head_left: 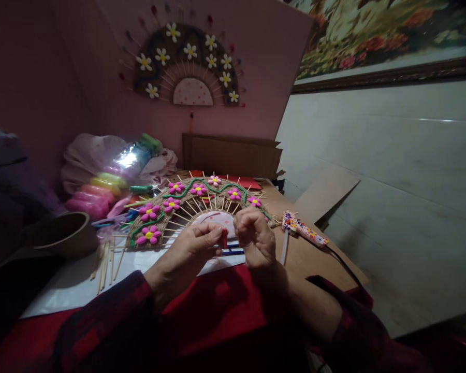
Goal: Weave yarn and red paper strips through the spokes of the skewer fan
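Observation:
My left hand [196,246] and my right hand [256,235] meet in front of me, fingers curled, pinching a small red piece [224,238] between them. Just beyond them lies a half-round woven fan craft [186,207] with pink clay flowers, a green wavy cord and wooden sticks radiating from a pale pink centre. It rests on a white sheet [73,285]. Both sleeves are dark red.
A patterned glue gun [305,230] lies on cardboard to the right. Bags of coloured clay [104,181] and a brown bowl [64,233] sit at left. Loose sticks [104,261] lie beside the fan. A finished fan [188,67] hangs on the pink wall.

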`<state>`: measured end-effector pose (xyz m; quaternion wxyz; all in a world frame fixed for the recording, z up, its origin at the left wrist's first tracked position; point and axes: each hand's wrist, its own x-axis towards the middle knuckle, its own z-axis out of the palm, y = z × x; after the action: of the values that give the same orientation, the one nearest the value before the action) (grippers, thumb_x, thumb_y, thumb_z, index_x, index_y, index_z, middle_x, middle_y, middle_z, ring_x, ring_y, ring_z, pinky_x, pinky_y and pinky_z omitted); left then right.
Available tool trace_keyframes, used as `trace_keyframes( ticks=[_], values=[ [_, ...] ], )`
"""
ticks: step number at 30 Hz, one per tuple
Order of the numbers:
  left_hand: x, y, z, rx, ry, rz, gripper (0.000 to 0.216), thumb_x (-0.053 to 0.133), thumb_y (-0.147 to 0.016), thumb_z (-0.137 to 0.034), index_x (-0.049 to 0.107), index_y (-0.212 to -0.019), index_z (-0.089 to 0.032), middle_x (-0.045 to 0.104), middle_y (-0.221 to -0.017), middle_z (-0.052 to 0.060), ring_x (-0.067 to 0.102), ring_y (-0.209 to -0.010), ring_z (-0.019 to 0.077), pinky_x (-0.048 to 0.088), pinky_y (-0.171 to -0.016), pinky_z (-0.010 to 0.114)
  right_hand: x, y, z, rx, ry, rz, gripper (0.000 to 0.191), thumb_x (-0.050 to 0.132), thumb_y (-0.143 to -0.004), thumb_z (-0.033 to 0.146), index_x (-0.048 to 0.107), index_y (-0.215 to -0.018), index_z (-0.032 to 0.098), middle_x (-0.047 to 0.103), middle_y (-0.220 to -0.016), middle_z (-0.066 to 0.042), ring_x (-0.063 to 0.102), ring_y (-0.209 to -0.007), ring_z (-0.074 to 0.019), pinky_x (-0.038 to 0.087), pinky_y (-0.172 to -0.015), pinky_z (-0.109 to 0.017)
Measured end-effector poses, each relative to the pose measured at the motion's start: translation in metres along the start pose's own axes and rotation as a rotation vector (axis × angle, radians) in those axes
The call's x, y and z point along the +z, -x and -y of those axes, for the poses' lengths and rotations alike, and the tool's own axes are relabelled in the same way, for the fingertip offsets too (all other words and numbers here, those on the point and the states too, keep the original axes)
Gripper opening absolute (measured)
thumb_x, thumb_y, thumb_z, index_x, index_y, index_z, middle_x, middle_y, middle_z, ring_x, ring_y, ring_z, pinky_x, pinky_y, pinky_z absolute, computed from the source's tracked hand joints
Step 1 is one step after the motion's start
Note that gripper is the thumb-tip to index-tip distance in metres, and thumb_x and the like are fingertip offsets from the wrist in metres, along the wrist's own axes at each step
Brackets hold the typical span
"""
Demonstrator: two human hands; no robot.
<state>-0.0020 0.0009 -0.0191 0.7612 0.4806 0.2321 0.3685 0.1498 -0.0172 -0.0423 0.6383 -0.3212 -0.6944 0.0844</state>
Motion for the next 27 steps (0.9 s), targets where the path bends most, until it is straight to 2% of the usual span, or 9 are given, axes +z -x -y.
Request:
trace_keyframes(
  ticks=[4, 7, 10, 13, 16, 18, 22, 24, 27],
  values=[
    [0.0019, 0.0018, -0.0033, -0.058, 0.129, -0.015, 0.016, 0.073, -0.071, -0.028, 0.064, -0.066, -0.015, 0.057, -0.072, 0.002, 0.049, -0.065, 0.0114, 0.04, -0.063, 0.024, -0.0037, -0.0003, 0.0026, 0.018, 0.017, 0.051, 0.025, 0.034, -0.095, 0.03, 0.042, -0.073, 0.02, 0.045, -0.076, -0.003, 0.047, -0.068, -0.0148, 0.04, -0.061, -0.03],
    [0.0027, 0.0021, -0.0049, -0.075, 0.209, -0.005, 0.011, 0.072, -0.073, -0.025, 0.068, -0.081, -0.018, 0.06, -0.079, 0.002, 0.053, -0.07, 0.0114, 0.043, -0.066, 0.024, -0.0032, -0.0025, 0.0044, -0.011, 0.069, 0.063, 0.024, 0.036, -0.094, 0.023, 0.046, -0.072, 0.02, 0.047, -0.075, -0.003, 0.049, -0.069, -0.0148, 0.042, -0.063, -0.03],
    [0.0013, 0.0009, -0.0046, -0.081, 0.262, -0.016, 0.018, 0.071, -0.073, -0.023, 0.068, -0.091, -0.018, 0.06, -0.081, 0.002, 0.054, -0.072, 0.0112, 0.045, -0.067, 0.023, -0.0015, -0.0033, 0.005, -0.02, 0.085, 0.036, 0.013, 0.041, -0.092, 0.016, 0.052, -0.085, 0.02, 0.052, -0.083, -0.004, 0.053, -0.076, -0.0156, 0.044, -0.066, -0.03],
    [-0.0013, 0.0001, -0.0035, -0.082, 0.266, -0.024, 0.019, 0.069, -0.076, -0.023, 0.067, -0.094, -0.018, 0.061, -0.085, 0.003, 0.056, -0.076, 0.0129, 0.046, -0.068, 0.024, -0.0013, -0.0013, 0.0059, -0.027, 0.084, 0.06, 0.012, 0.048, -0.088, 0.017, 0.052, -0.099, 0.021, 0.054, -0.093, -0.006, 0.054, -0.076, -0.0153, 0.046, -0.061, -0.028],
    [-0.0024, 0.0009, -0.0028, -0.049, 0.254, 0.005, 0.019, 0.065, -0.079, -0.024, 0.065, -0.098, -0.02, 0.061, -0.097, 0.006, 0.056, -0.086, 0.016, 0.047, -0.069, 0.025, -0.0015, 0.0016, 0.0067, -0.099, 0.14, 0.125, 0.032, 0.065, -0.079, 0.025, 0.05, -0.107, 0.022, 0.054, -0.1, -0.007, 0.055, -0.075, -0.0158, 0.048, -0.057, -0.028],
    [-0.0019, 0.002, -0.0028, -0.024, 0.259, 0.013, 0.017, 0.064, -0.08, -0.023, 0.065, -0.096, -0.02, 0.06, -0.103, 0.006, 0.056, -0.087, 0.0155, 0.046, -0.065, 0.024, -0.001, 0.003, 0.0066, -0.161, 0.225, 0.122, 0.042, 0.071, -0.074, 0.027, 0.051, -0.11, 0.023, 0.054, -0.102, -0.007, 0.056, -0.081, -0.0179, 0.051, -0.061, -0.03],
    [0.0005, 0.0041, -0.0032, -0.053, 0.263, -0.008, 0.017, 0.064, -0.08, -0.023, 0.063, -0.097, -0.02, 0.059, -0.099, 0.005, 0.055, -0.079, 0.0126, 0.046, -0.068, 0.024, -0.0006, 0.0033, 0.0057, -0.249, 0.319, 0.102, 0.028, 0.063, -0.079, 0.013, 0.055, -0.102, 0.024, 0.055, -0.095, -0.005, 0.057, -0.084, -0.0171, 0.052, -0.069, -0.031],
    [0.0016, 0.0046, -0.0036, -0.074, 0.231, -0.024, 0.019, 0.064, -0.08, -0.025, 0.063, -0.099, -0.02, 0.059, -0.096, 0.005, 0.055, -0.081, 0.014, 0.046, -0.071, 0.026, -0.001, 0.0025, 0.0055, -0.274, 0.303, 0.064, 0.024, 0.056, -0.081, 0.007, 0.057, -0.098, 0.024, 0.055, -0.091, -0.004, 0.057, -0.08, -0.0154, 0.052, -0.068, -0.029],
    [0.003, 0.004, -0.0041, -0.075, 0.183, -0.031, 0.02, 0.064, -0.08, -0.025, 0.063, -0.099, -0.018, 0.058, -0.094, 0.005, 0.055, -0.081, 0.0137, 0.045, -0.069, 0.024, -0.0011, 0.001, 0.0052, -0.254, 0.259, -0.049, 0.02, 0.053, -0.082, 0.006, 0.057, -0.094, 0.022, 0.056, -0.087, -0.004, 0.057, -0.076, -0.0152, 0.049, -0.062, -0.028]
  ],
)
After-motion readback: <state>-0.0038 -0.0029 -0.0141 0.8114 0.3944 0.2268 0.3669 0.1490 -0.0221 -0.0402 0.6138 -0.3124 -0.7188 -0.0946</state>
